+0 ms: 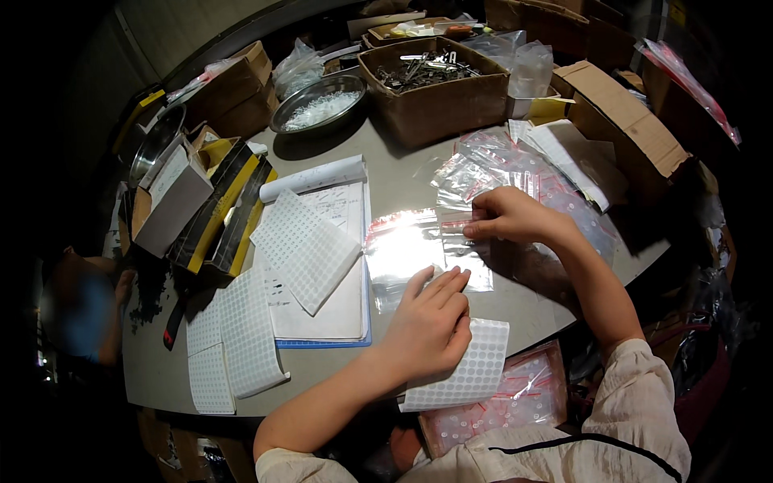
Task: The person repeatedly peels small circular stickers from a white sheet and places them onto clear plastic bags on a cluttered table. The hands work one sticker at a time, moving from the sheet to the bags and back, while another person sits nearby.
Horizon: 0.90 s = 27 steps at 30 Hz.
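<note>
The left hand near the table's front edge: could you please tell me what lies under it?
Under the left hand lies a white sheet of round stickers, its lower part showing. The part beneath the palm is covered.

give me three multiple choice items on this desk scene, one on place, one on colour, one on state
1. Where does the left hand rest?
A. on a sticker sheet
B. in the metal bowl
C. on the notebook

2. What colour are the strips on the clear bags?
A. green
B. red
C. blue

3. How is the big cardboard box behind the bags?
A. taped shut
B. flattened
C. open, with metal parts inside

Answers: 1 A, the palm lies on the dotted white sheet at the table edge. 2 B, red lines run along the bag tops. 3 C, its top is open and grey metal pieces show.
</note>
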Available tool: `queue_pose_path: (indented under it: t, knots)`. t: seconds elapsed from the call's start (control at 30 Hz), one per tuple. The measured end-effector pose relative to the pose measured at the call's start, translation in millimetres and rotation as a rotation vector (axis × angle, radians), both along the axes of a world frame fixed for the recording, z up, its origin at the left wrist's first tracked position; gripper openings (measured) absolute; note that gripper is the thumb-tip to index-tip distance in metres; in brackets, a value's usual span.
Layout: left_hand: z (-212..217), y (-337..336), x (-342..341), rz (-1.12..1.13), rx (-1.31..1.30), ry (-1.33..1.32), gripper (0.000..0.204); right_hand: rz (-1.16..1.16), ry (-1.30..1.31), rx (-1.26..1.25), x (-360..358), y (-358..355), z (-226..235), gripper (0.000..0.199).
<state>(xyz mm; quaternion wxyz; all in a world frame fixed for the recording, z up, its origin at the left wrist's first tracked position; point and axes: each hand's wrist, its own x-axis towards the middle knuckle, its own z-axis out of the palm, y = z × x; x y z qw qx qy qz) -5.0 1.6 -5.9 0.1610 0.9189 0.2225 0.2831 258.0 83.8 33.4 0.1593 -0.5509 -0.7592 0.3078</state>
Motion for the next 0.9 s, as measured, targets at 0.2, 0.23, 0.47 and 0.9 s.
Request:
queue_pose_path:
  t: [0.2,0.23,0.47,0.9]
  knots:
    - [1.7,3.1,0.5,-0.001,0.037,-0.064,0.012,0.136,0.077,0.184,4.3,-2.0,0.6,0.023]
    - [3.7,3.9,0.3,0.006,0.053,-0.078,0.011,0.152,0.145,0.16,4.9,-2.6,1.5,0.021]
    - [14.6,9.2,-2.6,0.123,-0.004,-0.154,0.008,0.264,0.381,-0.324,15.9,-10.5,31.7,0.023]
    - [-0.5,3.0,-2.8,-0.085,-0.067,0.044,0.041,-0.086,-0.148,0.566,28.7,-2.3,10.8,0.035]
